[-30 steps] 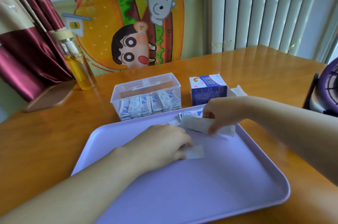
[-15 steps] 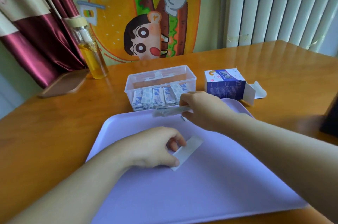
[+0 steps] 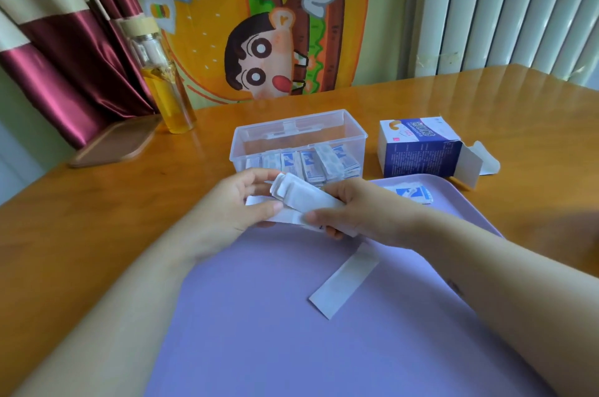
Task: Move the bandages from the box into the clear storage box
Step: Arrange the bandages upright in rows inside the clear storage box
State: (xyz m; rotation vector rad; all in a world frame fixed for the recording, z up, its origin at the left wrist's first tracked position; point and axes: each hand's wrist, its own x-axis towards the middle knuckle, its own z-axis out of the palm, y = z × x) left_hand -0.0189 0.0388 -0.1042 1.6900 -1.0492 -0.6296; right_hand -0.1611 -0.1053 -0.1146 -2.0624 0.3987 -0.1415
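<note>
Wooden table [image 3: 97, 228], curtain [image 3: 64, 72] (maroon), blinds [image 3: 505, 7].

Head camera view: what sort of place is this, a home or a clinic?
Most likely a home, not a clinic: a wooden table, a cartoon burger print standing behind it, a maroon curtain and vertical blinds at the back.

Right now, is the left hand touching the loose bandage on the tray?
Apart. Head view: bare tray separates loose bandage from left hand, gripping the bandage stack.

Glass bottle [image 3: 165, 85], wooden board [image 3: 116, 142], cartoon poster [image 3: 259, 24]
</note>
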